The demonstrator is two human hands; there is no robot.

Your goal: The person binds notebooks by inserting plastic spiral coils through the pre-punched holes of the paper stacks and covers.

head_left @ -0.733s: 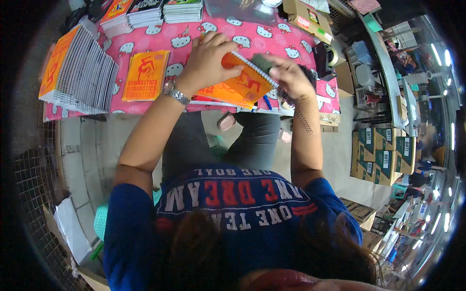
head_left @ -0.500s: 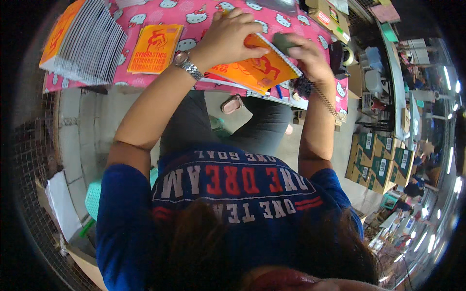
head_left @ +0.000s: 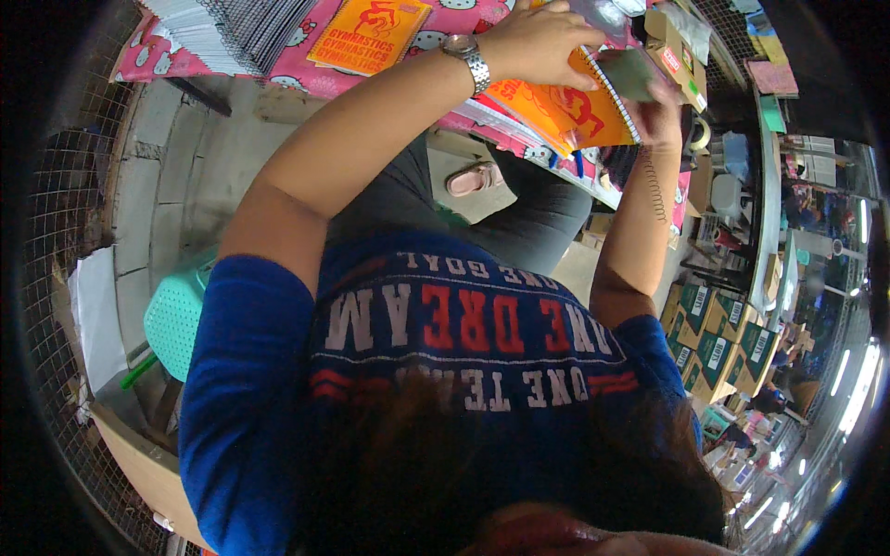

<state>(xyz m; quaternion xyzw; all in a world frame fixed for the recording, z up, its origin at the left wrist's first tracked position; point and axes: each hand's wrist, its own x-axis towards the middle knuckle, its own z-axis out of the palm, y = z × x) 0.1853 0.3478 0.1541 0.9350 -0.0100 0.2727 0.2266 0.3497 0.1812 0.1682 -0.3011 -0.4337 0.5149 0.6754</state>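
An orange spiral-bound notebook (head_left: 586, 113) with a red printed figure lies tilted at the table's near edge. My left hand (head_left: 547, 44), with a metal watch on the wrist, grips it by its upper part, thumb on the cover. Beside the coil binding is my right hand (head_left: 660, 113), smeared by motion, closed around a blurred dark green thing (head_left: 629, 76) whose kind I cannot make out. A dark coiled cord (head_left: 654, 185) hangs at that wrist. Another orange notebook (head_left: 369, 35) lies flat further left, over at least one more.
At the far left stands a tall stack of spiral-bound notebooks (head_left: 243, 32) on the pink patterned tablecloth (head_left: 158, 57). An open carton (head_left: 675, 57) and a tape roll (head_left: 700, 134) are at the right. Boxes (head_left: 718, 343) are piled on the floor; a green stool (head_left: 176, 320) is at left.
The view has shifted, so the table sits higher and further right. My left hand still grips the notebook. My right hand and the green thing stay by the coil edge, blurred.
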